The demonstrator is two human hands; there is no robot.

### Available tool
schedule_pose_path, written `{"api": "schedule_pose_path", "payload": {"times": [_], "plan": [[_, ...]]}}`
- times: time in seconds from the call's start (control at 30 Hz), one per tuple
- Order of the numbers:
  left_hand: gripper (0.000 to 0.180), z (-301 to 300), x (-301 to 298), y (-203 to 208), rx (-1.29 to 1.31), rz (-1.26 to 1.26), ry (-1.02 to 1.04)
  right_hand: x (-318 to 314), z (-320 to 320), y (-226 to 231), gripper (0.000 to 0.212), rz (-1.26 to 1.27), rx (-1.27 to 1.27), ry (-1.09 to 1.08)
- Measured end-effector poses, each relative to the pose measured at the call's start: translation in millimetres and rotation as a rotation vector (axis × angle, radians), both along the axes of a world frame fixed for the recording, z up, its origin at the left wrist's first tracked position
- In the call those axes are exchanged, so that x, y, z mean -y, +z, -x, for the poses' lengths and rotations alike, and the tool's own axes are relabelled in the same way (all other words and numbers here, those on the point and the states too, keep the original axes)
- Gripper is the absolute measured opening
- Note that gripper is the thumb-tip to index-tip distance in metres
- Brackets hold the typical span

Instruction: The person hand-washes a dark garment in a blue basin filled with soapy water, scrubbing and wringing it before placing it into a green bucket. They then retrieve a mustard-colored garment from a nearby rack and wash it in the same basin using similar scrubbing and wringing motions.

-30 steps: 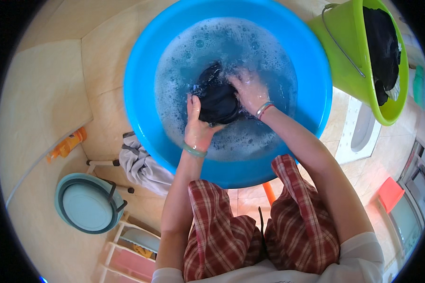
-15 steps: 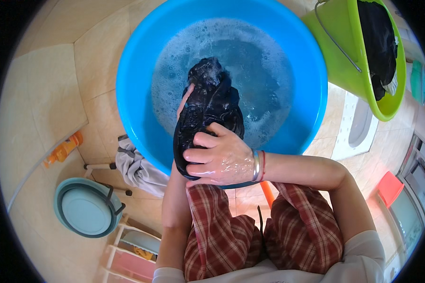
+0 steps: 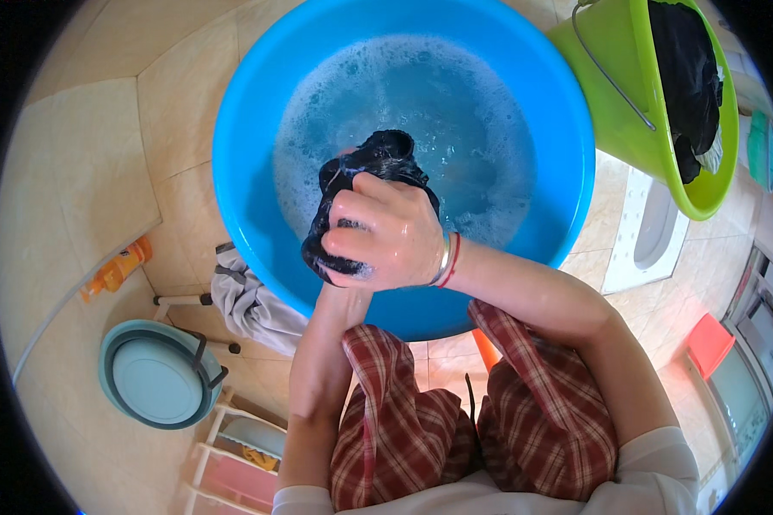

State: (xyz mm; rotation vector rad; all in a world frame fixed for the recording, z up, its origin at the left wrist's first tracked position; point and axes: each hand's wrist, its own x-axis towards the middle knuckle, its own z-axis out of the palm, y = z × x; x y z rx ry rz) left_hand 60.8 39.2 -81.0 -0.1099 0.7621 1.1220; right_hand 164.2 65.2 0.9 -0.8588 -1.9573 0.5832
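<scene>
A wet black garment (image 3: 385, 153) is bunched above soapy water in a large blue basin (image 3: 239, 154), near the basin's front left. My right hand (image 3: 388, 230) is closed on top of it, fingers curled into the cloth, with suds at the fingertips. Underneath, my left hand (image 3: 348, 151) holds the same cloth from below. Most of that hand is hidden, and only a bit of finger shows at the garment's far left side. A silver bangle and a red string circle my right wrist.
At the right, a tilted green bucket (image 3: 605, 86) with a wire handle holds dark cloth. A grey garment (image 3: 253, 305) lies against the basin's left. Further left are an orange bottle (image 3: 116, 269), a collapsible teal basin (image 3: 159, 378) and a rack. A white squat toilet (image 3: 648, 227) is set in the tiled floor.
The garment has been bunched up more tightly and drawn back from the basin's middle. My right hand has moved up and forward over it, its fingers curled more.
</scene>
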Motion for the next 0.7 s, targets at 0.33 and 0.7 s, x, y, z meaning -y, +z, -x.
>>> {"api": "schedule_pose_path", "payload": {"times": [0.33, 0.7], "plan": [[0.033, -15, 7, 30, -0.096, 0.207, 0.075, -45, -53, -61, 0.017, 0.189, 0.191, -0.342], [0.027, 51, 30, 8, -0.829, 0.213, -0.054, 36, -126, -22, 0.030, 0.268, 0.837, -0.041]]}}
